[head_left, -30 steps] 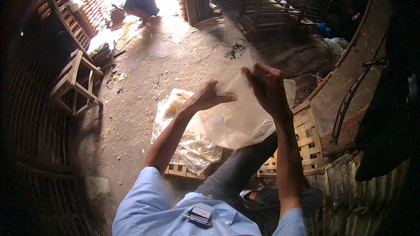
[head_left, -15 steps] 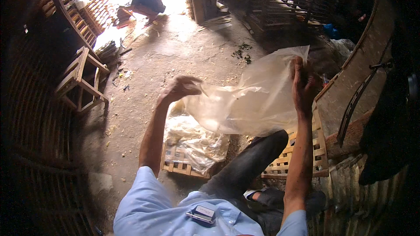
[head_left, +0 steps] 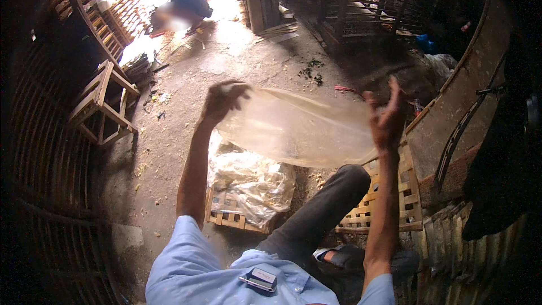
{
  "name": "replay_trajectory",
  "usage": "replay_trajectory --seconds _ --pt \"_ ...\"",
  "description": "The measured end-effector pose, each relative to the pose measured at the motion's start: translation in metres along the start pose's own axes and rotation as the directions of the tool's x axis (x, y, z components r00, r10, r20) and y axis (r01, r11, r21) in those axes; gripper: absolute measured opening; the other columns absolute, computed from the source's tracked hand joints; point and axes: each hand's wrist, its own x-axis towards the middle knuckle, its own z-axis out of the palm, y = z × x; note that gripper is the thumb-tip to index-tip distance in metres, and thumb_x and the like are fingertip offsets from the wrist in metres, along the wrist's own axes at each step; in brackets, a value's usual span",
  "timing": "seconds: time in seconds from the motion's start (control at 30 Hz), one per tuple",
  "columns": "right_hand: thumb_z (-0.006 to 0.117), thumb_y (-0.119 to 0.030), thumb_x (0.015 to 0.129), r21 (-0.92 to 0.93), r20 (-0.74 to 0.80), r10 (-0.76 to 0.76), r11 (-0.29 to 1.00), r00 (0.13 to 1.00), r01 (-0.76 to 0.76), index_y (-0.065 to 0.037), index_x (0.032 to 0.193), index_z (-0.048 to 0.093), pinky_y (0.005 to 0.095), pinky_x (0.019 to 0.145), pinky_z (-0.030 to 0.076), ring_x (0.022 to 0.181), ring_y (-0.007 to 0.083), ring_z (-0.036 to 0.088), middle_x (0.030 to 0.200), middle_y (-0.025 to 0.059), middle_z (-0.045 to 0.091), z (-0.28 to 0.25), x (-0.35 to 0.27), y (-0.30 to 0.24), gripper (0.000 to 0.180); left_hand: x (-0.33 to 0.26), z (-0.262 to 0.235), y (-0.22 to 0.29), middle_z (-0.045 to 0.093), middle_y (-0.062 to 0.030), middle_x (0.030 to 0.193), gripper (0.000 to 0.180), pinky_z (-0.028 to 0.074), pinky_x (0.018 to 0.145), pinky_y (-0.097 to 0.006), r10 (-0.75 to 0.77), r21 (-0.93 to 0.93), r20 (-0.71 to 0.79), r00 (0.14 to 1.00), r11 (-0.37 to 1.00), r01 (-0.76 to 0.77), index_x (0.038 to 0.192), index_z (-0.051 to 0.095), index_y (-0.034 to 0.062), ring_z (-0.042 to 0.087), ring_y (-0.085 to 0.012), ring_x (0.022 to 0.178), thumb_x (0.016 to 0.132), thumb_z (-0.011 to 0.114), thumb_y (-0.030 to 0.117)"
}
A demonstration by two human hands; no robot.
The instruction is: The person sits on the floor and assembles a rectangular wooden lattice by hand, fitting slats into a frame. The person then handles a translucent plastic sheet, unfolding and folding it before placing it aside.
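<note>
A thin, translucent plastic sheet point(head_left: 305, 127) is stretched out in the air in front of me, above my raised knee. My left hand point(head_left: 224, 101) has its fingers curled round the sheet's upper left corner. At the other end, my right hand point(head_left: 388, 117) is raised with thumb and fingers apart, against the sheet's right edge. Below the sheet, a heap of crumpled clear plastic point(head_left: 254, 181) lies on a slatted wooden crate point(head_left: 228, 214). A second crate of woven slats point(head_left: 409, 197) stands beside my right forearm, partly hidden by it.
A small wooden stool point(head_left: 107, 101) stands at the left by a slatted wall. Far off, a person point(head_left: 189, 3) crouches in the bright doorway. Dark scraps point(head_left: 311, 72) lie on the floor point(head_left: 186, 90). A curved board point(head_left: 446, 118) rises at the right.
The sheet's raised right part has dropped and the sheet is now spread lower and flatter. My right hand's fingers have opened. My left hand has shifted slightly up and left.
</note>
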Motion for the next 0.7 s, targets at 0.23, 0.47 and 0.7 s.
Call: replay_trajectory --seconds 0.23,0.47,0.7 --pt "0.077 -0.03 0.089 0.695 0.504 -0.259 0.688 0.824 -0.209 0.001 0.115 0.065 0.035 0.072 0.053 0.081 0.0231 0.066 0.095 0.0151 0.067 0.026 0.0 -0.114 0.043 -0.006 0.069 0.086 0.07 -0.0047 0.077 0.022 0.052 0.064 -0.026 0.25 0.306 0.191 0.949 0.903 -0.3 0.095 0.071 0.0058 0.064 -0.0102 0.072 0.082 0.083 0.019" --pt "0.063 -0.027 0.101 0.633 0.578 0.163 0.529 0.8 -0.565 -0.005 0.081 0.059 0.0228 0.051 0.041 0.057 0.0027 0.049 0.066 -0.0031 0.054 0.012 -0.005 -0.06 0.029 -0.002 0.026 0.034 0.073 -0.0067 0.094 0.022 0.056 0.069 -0.029 -0.056 0.086 0.33 0.942 0.996 0.029 0.101 0.07 0.0043 0.069 -0.0116 0.078 0.094 0.073 0.025" --pt "0.067 -0.014 0.095 0.63 0.593 -0.036 0.643 0.804 -0.436 -0.001 0.097 0.061 0.0268 0.07 0.051 0.076 0.0077 0.057 0.081 0.0035 0.062 0.012 -0.011 -0.076 0.014 -0.003 0.06 -0.006 0.052 -0.0125 0.145 0.076 0.036 0.115 -0.041 0.2 -0.476 0.354 0.914 0.879 -0.008 0.146 0.046 0.0004 0.047 -0.0237 0.134 0.092 0.069 0.049"
